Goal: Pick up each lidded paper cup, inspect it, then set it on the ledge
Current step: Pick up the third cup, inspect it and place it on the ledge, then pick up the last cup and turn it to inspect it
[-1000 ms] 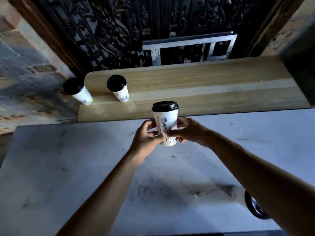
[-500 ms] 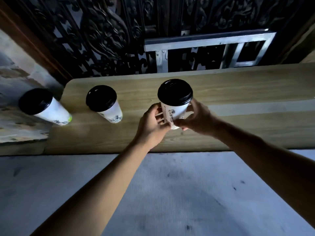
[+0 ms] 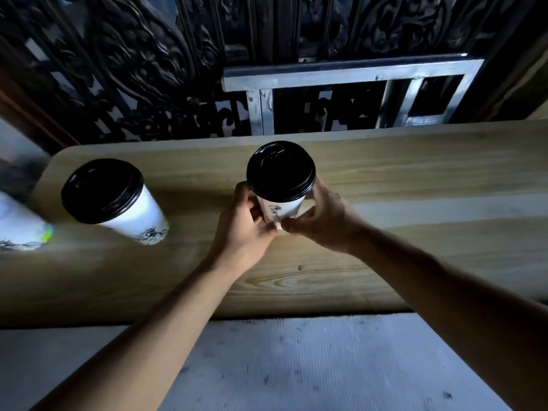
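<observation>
A white paper cup with a black lid [image 3: 280, 173] is upright over the middle of the wooden ledge [image 3: 415, 179]. My left hand [image 3: 243, 226] grips its lower left side and my right hand [image 3: 321, 221] its lower right side; the fingers hide its base, so I cannot tell whether it touches the wood. A second lidded cup [image 3: 112, 200] stands on the ledge to the left. Part of a third cup [image 3: 17, 226] shows at the left frame edge.
A dark carved screen [image 3: 133, 69] and a metal frame [image 3: 341, 93] rise right behind the ledge. A pale stone counter [image 3: 296, 366] lies below the ledge's front edge, under my forearms.
Both hands carried the cup forward from above the stone counter to over the ledge, and the view moved closer. The lying cup at lower right has left the frame.
</observation>
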Demonstrator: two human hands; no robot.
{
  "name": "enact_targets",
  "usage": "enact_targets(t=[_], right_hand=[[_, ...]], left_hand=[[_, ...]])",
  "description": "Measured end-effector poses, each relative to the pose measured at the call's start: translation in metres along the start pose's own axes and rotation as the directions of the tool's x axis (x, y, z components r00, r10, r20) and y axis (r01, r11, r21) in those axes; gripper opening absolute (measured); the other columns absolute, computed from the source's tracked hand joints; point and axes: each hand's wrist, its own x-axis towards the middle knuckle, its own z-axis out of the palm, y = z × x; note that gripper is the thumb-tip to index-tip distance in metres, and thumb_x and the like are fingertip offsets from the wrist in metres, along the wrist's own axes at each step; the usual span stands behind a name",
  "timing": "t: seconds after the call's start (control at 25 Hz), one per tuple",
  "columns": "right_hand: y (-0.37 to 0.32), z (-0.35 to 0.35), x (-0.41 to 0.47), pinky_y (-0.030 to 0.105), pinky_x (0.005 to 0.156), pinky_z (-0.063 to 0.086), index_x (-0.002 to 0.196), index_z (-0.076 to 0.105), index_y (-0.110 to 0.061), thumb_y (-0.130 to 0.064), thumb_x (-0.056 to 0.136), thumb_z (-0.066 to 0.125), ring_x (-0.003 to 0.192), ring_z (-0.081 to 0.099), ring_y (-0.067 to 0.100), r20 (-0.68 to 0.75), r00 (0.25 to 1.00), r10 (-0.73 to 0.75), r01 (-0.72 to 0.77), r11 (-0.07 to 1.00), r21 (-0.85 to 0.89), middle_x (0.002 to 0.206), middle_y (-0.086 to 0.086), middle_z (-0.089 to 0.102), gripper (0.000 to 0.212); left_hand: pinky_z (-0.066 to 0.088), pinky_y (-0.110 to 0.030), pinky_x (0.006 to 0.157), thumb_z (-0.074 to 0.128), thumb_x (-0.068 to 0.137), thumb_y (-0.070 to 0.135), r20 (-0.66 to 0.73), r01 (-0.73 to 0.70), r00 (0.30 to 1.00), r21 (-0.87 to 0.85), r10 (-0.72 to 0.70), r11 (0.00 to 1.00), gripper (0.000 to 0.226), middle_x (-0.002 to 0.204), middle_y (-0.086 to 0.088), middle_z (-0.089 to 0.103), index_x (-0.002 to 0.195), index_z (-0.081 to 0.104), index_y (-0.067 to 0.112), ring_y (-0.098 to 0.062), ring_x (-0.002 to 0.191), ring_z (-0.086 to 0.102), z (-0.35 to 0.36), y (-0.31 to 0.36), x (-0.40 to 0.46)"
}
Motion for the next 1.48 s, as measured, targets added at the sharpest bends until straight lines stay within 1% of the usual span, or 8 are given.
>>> enact_targets(t=[0.08,0.2,0.32,0.44,0.72,1.0,1.16,1.48], right_hand=[[0.003,0.003,0.001,0.041,0.086,0.06,0.141,0.044,-0.023,-0.026,0.076,0.084,0.095,0.073,0.017,0.004,1.0,0.022,-0.022,1.0,-0.005,0.125,0.0,0.07,0.076],[0.005,0.008,0.0,0.04,0.084,0.06,0.138,0.049,-0.02,-0.022,0.076,0.081,0.093,0.073,0.016,-0.019,0.999,0.033,-0.034,0.999,-0.039,0.118,0.0,0.073,0.07],[0.006,0.007,-0.003,0.029,0.077,0.06,0.147,0.041,-0.02,-0.015,0.074,0.077,0.084,0.074,0.007,-0.024,0.998,0.056,-0.057,0.998,-0.023,0.133,-0.002,0.068,0.082],[0.005,0.004,-0.011,0.017,0.069,0.055,0.158,0.026,-0.019,-0.015,0.075,0.076,0.089,0.072,0.011,-0.024,0.992,0.122,-0.123,0.992,-0.028,0.146,0.0,0.058,0.097],[-0.028,-0.009,-0.081,0.042,0.107,0.046,0.161,0.01,-0.022,-0.035,0.084,0.073,0.136,0.05,0.03,-0.004,0.971,0.24,-0.237,0.959,-0.152,0.159,0.014,0.039,0.1],[-0.098,-0.043,-0.193,0.034,0.109,0.036,0.161,0.019,-0.019,-0.043,0.096,0.062,0.145,0.039,0.031,0.04,0.974,0.221,-0.207,0.953,-0.222,0.162,0.014,0.034,0.082],[-0.114,-0.066,-0.246,0.035,0.105,0.039,0.159,0.024,-0.021,-0.046,0.095,0.061,0.14,0.044,0.031,0.011,0.98,0.198,-0.19,0.953,-0.234,0.159,0.012,0.038,0.078],[-0.084,-0.126,-0.364,0.034,0.109,0.038,0.149,0.044,-0.02,-0.044,0.096,0.062,0.141,0.046,0.025,0.016,0.994,0.106,-0.101,0.976,-0.193,0.151,0.007,0.05,0.061]], left_hand=[[0.057,-0.018,0.081,0.077,0.074,-0.014,0.017,0.035,0.999,-0.062,-0.034,0.997,0.069,0.122,-0.007,0.067,0.124,0.048,0.022,-0.012,0.105,0.066,0.001,-0.003,0.003],[0.058,-0.033,0.094,0.081,0.072,0.011,-0.002,0.05,0.999,-0.075,-0.05,0.996,0.056,0.121,-0.004,0.066,0.112,0.051,0.037,-0.015,0.108,0.064,0.0,-0.005,0.001],[0.055,-0.028,0.097,0.074,0.072,-0.019,-0.077,0.016,0.997,-0.014,-0.018,1.0,0.066,0.119,-0.01,0.063,0.12,0.052,0.021,-0.016,0.104,0.06,0.0,-0.014,0.0],[0.049,-0.035,0.109,0.072,0.074,-0.023,-0.141,0.037,0.989,-0.001,-0.037,0.999,0.074,0.126,-0.012,0.06,0.138,0.048,0.005,-0.018,0.115,0.059,-0.004,-0.017,-0.01],[0.049,-0.033,0.105,0.073,0.084,-0.003,-0.106,0.04,0.994,0.148,-0.024,0.988,0.065,0.136,-0.007,0.058,0.142,0.047,0.013,-0.013,0.126,0.054,-0.029,0.006,-0.076],[0.044,-0.04,0.114,0.069,0.092,0.015,0.046,0.022,0.998,0.249,-0.035,0.968,0.051,0.146,-0.003,0.058,0.14,0.052,0.014,-0.016,0.136,0.052,-0.032,0.06,-0.167],[0.045,-0.043,0.114,0.069,0.093,0.016,0.089,-0.006,0.996,0.262,-0.018,0.965,0.047,0.144,-0.003,0.06,0.138,0.056,0.015,-0.018,0.136,0.054,-0.014,0.09,-0.221],[0.045,-0.034,0.111,0.06,0.092,0.006,0.061,0.032,0.996,0.358,-0.057,0.933,0.043,0.133,-0.002,0.069,0.134,0.059,0.018,-0.015,0.131,0.059,0.046,0.105,-0.351]])
